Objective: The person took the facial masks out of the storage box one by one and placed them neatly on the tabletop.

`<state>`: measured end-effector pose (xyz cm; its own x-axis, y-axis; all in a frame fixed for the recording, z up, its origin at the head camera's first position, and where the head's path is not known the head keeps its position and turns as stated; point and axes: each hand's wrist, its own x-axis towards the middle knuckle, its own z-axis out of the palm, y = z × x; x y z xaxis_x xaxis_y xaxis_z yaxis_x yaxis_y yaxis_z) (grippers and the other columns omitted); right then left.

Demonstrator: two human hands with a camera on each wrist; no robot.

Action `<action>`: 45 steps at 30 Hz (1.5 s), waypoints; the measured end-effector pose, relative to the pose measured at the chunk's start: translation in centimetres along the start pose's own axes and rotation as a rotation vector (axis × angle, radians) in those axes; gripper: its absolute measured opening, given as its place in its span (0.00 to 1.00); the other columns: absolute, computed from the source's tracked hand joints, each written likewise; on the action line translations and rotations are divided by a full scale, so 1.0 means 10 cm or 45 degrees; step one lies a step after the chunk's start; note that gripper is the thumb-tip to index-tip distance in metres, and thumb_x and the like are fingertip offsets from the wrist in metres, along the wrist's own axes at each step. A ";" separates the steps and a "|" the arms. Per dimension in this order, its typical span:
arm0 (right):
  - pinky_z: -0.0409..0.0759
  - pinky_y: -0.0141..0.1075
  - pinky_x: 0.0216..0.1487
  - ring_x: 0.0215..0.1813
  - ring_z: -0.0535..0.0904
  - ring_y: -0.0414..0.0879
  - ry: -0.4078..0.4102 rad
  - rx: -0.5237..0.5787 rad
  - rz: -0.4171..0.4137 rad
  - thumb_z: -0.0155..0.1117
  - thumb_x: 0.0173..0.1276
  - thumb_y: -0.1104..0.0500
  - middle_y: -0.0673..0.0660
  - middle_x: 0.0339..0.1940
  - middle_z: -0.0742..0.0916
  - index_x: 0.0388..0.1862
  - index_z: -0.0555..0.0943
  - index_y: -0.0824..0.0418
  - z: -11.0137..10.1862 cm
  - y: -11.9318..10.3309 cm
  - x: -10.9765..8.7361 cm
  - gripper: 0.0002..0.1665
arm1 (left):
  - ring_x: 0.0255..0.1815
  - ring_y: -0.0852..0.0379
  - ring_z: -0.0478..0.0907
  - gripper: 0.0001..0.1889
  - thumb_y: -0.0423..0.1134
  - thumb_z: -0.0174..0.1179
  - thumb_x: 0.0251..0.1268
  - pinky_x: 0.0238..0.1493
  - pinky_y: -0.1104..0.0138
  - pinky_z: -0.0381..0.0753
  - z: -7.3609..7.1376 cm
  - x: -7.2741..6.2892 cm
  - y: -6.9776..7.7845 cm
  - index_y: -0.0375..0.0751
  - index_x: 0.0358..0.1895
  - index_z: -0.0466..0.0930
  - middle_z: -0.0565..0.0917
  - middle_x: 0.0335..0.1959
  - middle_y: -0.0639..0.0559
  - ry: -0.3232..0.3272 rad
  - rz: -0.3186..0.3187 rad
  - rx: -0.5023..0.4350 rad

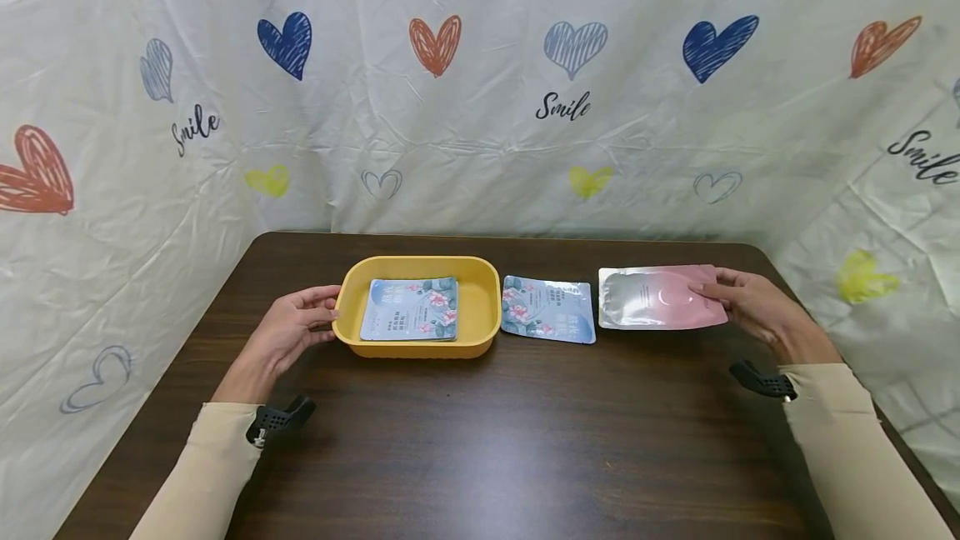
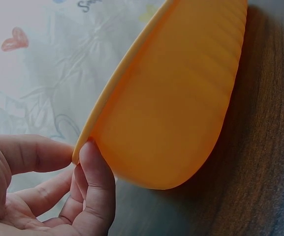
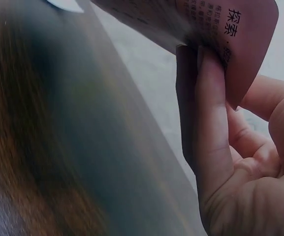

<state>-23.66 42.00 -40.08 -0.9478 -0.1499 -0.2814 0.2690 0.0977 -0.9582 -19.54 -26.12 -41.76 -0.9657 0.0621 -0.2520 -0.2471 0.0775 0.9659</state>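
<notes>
At the left end of a yellow plastic basin (image 1: 480, 307), my left hand (image 1: 296, 327) pinches the rim between thumb and fingers. The left wrist view shows the basin's outer wall (image 2: 166, 103) close up, with the thumb on one side of the rim and a finger on the other. Inside the basin lies a blue floral sheet mask packet (image 1: 408, 311). My right hand (image 1: 757, 311) pinches the right end of a pink and silver sheet mask packet (image 1: 652, 298); its printed back (image 3: 215, 29) shows in the right wrist view, lifted off the table.
Between the basin and the pink packet, a second blue floral packet (image 1: 551, 309) lies on the dark wooden table (image 1: 487, 440). A white cloth (image 1: 495, 132) printed with hearts hangs behind the table and along both sides. Black straps circle both wrists.
</notes>
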 end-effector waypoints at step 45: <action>0.84 0.31 0.48 0.46 0.82 0.25 0.086 -0.853 -0.008 0.46 0.84 0.51 0.75 0.67 0.77 0.73 0.63 0.78 0.06 -0.23 0.01 0.33 | 0.46 0.54 0.82 0.29 0.34 0.58 0.75 0.47 0.66 0.86 -0.01 0.01 0.01 0.34 0.75 0.64 0.77 0.56 0.40 -0.004 -0.002 0.022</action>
<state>-24.25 41.16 -37.95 -0.9636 -0.0924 -0.2510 0.1199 0.6895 -0.7143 -19.63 -26.19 -41.68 -0.9651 0.0649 -0.2537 -0.2470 0.0951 0.9643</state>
